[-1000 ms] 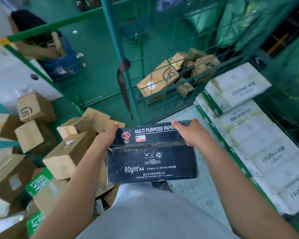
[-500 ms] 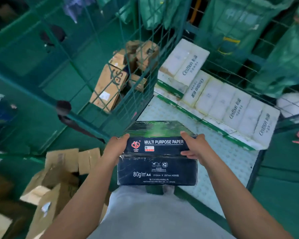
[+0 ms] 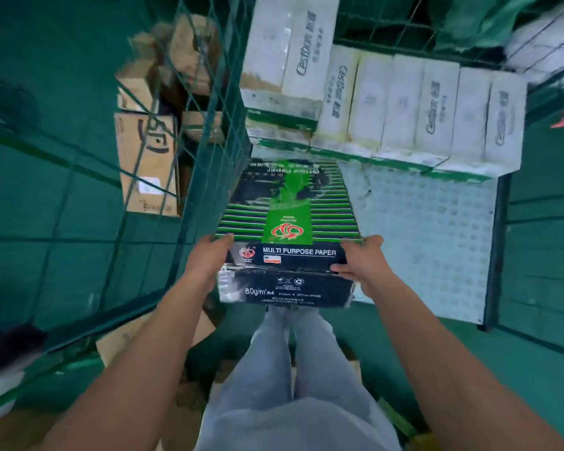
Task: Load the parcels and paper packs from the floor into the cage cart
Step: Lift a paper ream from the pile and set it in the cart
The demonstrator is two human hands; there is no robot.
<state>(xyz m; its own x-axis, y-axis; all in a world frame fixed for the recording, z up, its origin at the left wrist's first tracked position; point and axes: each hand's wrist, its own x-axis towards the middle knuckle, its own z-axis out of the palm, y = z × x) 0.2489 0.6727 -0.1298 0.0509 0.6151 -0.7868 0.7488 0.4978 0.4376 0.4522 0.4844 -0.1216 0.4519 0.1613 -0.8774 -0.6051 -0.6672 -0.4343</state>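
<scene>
Over the cage cart's pale floor (image 3: 437, 242), the dark paper pack (image 3: 288, 229) now hangs — left hand (image 3: 205, 262) and right hand (image 3: 362, 262) clamped on its near corners — swung in from the floor pile, ready to set down beside the white packs (image 3: 404, 109).

Cart floor (image 3: 437, 229): white paper packs (image 3: 404, 105) along far wall
</scene>
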